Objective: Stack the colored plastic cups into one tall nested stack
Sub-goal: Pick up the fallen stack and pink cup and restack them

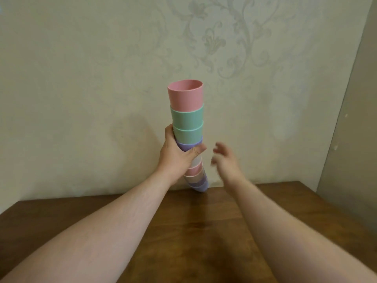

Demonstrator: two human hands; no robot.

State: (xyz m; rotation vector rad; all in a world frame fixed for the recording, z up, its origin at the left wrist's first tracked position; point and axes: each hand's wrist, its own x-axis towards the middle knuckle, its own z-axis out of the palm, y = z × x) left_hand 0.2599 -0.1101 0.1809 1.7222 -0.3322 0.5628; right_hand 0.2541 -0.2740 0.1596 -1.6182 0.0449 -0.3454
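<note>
The left hand point(179, 156) is wrapped around the middle of a tall nested stack of pastel plastic cups point(188, 127), thumb across a lilac cup, and holds it up above the dark wooden surface point(183, 231). A pink cup point(186, 94) tops it, mint ones below. Just right of the stack, the right hand point(224, 158) is blurred, fingers loosely spread, holding nothing.
</note>
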